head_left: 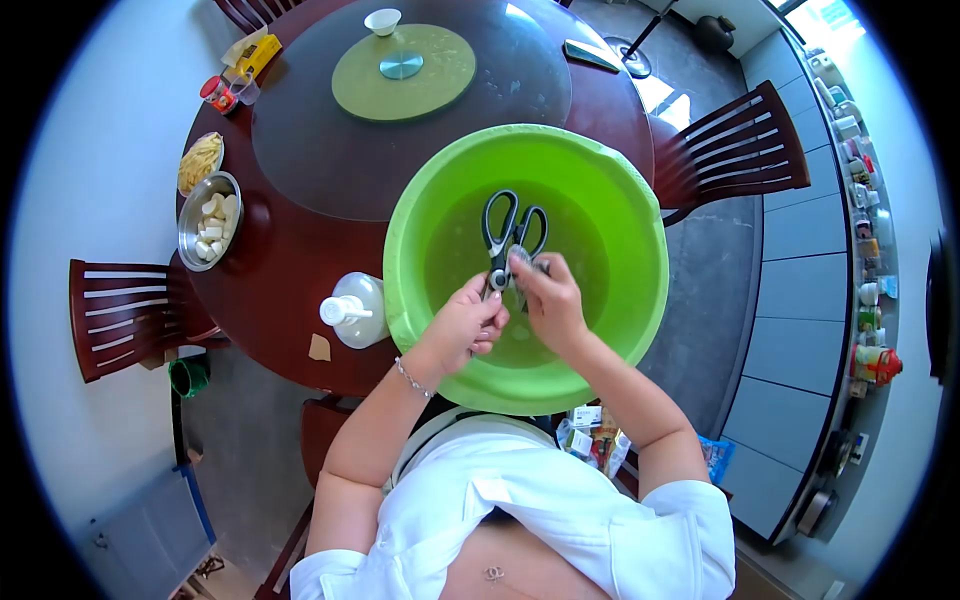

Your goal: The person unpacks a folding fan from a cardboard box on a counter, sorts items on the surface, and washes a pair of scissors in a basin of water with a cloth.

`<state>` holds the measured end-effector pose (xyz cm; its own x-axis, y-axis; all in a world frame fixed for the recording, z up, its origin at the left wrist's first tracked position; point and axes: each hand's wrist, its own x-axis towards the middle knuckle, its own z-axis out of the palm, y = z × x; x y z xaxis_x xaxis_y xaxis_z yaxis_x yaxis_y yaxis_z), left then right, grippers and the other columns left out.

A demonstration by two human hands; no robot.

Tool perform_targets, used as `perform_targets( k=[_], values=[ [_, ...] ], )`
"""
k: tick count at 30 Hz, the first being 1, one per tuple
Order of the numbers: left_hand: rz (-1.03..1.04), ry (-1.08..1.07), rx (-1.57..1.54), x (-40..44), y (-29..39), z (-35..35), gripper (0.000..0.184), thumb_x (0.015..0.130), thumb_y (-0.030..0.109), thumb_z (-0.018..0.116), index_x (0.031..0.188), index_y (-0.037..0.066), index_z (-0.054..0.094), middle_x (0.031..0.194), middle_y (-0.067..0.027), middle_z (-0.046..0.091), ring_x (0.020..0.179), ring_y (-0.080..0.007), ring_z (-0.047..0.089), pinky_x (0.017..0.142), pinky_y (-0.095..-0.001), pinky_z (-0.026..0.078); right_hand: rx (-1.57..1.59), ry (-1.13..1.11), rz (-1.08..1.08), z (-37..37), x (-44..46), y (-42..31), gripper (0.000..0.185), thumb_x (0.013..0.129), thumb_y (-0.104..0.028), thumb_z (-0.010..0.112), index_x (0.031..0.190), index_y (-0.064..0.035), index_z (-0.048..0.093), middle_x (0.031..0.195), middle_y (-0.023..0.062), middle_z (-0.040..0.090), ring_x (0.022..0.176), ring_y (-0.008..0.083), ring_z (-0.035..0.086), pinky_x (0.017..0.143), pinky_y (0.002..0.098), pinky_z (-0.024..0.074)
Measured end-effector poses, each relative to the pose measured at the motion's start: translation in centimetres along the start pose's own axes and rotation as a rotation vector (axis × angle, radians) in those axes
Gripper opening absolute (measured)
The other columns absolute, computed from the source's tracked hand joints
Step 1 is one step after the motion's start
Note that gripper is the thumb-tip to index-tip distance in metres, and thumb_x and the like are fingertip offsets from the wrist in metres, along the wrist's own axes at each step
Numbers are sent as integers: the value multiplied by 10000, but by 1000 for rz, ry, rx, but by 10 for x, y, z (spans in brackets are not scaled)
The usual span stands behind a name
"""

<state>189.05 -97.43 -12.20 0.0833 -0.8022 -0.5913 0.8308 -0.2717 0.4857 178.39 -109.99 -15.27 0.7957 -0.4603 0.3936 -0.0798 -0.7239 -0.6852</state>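
Observation:
Above a large green basin point(420, 330) with cloudy liquid in it, I hold a pair of black-handled scissors point(499, 250), handle loops pointing away from me. My left hand point(468, 322) is closed round the blade end, near the metal pivot. Against the right handle, my right hand point(547, 295) presses a small greyish thing with its fingers closed; it is too blurred to name. The blades are mostly hidden by my fingers.
A clear pump bottle point(362, 310) stands left of the basin on the round table point(290, 340). Further left are a steel bowl point(187, 235) of white pieces and a plate of yellowish strips point(200, 163). Wooden chairs point(745, 150) flank the table.

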Motion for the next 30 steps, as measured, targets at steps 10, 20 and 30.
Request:
perform_targets(
  k=[10,20,30],
  values=[
    [-137,-12,-81,-2,1,-15,153,943,153,350,1086,190,389,611,49,333,442,-20,238,361,-144,165,12,-26,-8,12,-11,-5,395,685,91,588,1034,-91,623,805,127,505,685,269,526,558,349,430],
    [-129,-38,-73,-8,-7,-26,125,947,170,347,1054,199,404,604,55,318,440,-17,227,359,-143,154,-176,-106,-3,9,-9,-2,472,635,98,543,1061,-96,609,827,121,505,739,276,522,609,351,448],
    [-101,27,-58,-2,-3,-28,78,949,173,338,969,191,411,608,55,315,443,-17,217,365,-144,148,-291,-200,292,0,5,62,327,721,31,549,1020,-83,615,874,154,507,778,310,540,669,372,449]
  ],
)
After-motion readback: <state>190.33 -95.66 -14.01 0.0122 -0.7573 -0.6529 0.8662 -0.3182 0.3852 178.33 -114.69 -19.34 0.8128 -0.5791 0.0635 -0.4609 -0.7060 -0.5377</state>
